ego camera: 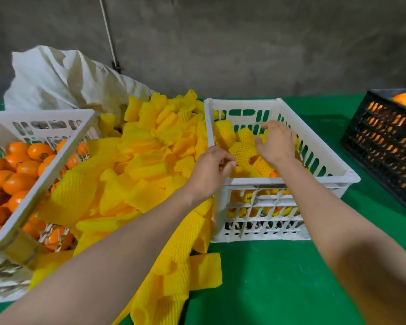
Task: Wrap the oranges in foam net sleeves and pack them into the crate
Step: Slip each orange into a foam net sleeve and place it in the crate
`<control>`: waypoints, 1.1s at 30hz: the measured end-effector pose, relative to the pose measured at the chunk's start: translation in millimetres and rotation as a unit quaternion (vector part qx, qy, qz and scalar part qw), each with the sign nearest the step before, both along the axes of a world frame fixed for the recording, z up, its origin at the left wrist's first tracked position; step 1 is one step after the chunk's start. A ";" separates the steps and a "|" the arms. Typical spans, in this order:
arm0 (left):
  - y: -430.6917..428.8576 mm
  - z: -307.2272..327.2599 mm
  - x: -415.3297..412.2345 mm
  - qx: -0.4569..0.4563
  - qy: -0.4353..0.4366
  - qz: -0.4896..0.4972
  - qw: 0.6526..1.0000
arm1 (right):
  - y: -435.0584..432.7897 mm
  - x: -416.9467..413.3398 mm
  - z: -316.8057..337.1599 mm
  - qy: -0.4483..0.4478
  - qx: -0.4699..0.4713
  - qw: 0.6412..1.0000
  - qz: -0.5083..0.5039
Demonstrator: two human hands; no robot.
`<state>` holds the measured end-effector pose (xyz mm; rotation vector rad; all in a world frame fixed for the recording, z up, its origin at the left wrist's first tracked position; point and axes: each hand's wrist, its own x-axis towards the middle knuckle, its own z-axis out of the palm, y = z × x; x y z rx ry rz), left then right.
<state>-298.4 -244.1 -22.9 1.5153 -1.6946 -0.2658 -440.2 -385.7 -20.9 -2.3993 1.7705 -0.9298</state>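
**Sleeved orange held inside the white crate**

Head view: a white slotted plastic crate sits mid-way along the green-covered bench, partly filled with oranges in yellow foam net sleeves. One sleeved orange lies on top by the crate's left wall, its long axis running across the crate between the hands. The left hand pinches its left end with curled fingers. The right hand arches over the fruit with its thumb against the sleeve; whether it grasps is unclear. A heap of loose yellow sleeves lies left of the crate. A tilted white crate of bare oranges is at the bench's left edge, and a black crate of oranges at the right.
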 end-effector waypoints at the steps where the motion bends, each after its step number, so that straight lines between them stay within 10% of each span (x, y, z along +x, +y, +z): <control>1: 5.7 -0.7 3.1 -0.007 0.014 0.006 1.000 | 5.4 1.5 2.6 -0.018 -0.025 0.999 0.024; 8: 43.1 11.4 64.4 0.020 0.109 0.086 0.990 | 91.4 68.3 20.6 -0.142 -0.099 0.961 0.215; 18: 127.1 14.4 170.4 0.033 0.201 0.194 0.960 | 120.4 167.6 -12.5 0.199 0.122 0.955 0.181; 28: 150.7 23.3 201.0 0.042 -0.105 0.186 0.976 | 177.6 201.1 37.1 0.026 -0.069 0.936 0.344; 33: 153.9 24.1 212.4 0.050 0.026 0.214 0.975 | 205.6 225.8 36.3 -0.116 0.051 0.917 0.378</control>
